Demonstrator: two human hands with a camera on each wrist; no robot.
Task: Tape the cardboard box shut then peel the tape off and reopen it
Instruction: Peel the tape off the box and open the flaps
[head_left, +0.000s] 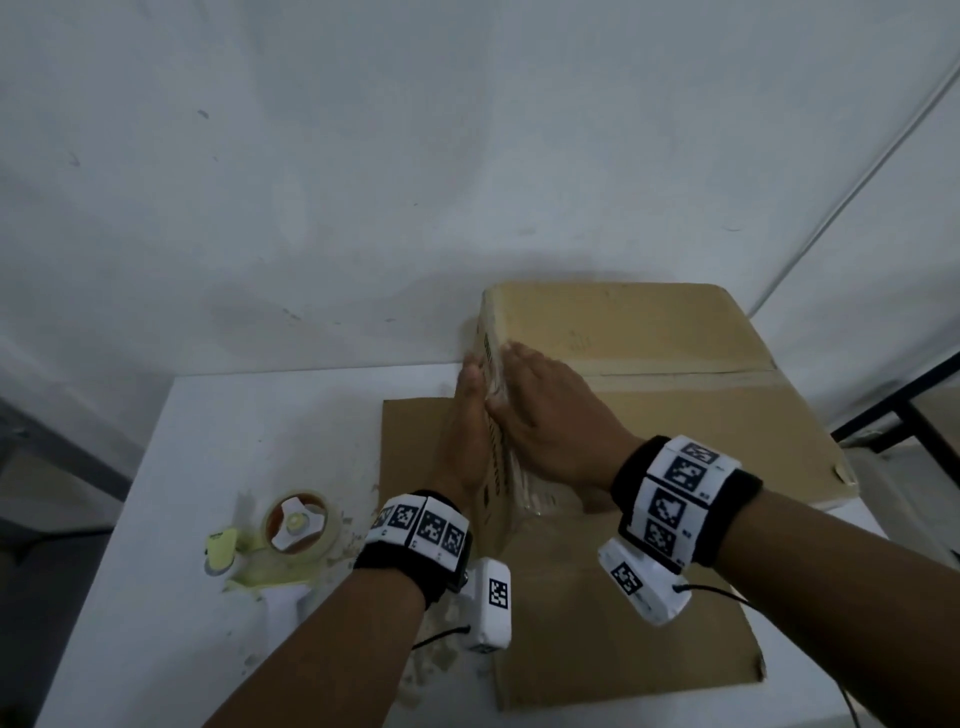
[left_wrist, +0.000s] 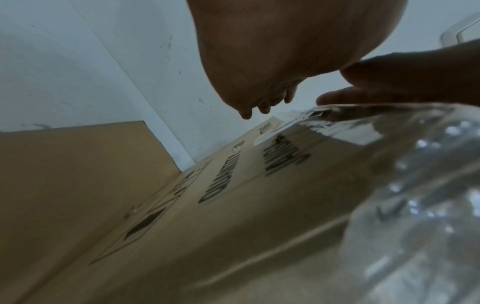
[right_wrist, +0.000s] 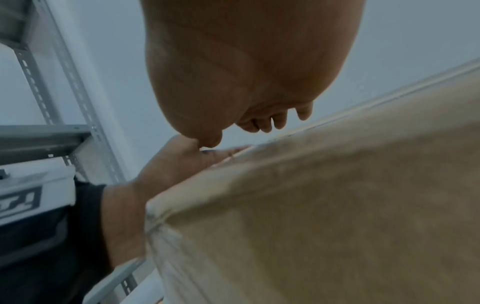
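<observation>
A brown cardboard box stands on the white table with its top flaps down. A strip of clear tape wraps over its upper left edge, near the black printing on the side. My left hand lies with straight fingers along that printed side, at the tape. My right hand rests flat on the box top by the same edge, thumb side near the left hand. Neither hand holds anything.
A tape dispenser with a roll of clear tape lies on the table to the left of my left wrist. A flat cardboard sheet lies under the box. The white wall stands close behind, and a black frame is at the right.
</observation>
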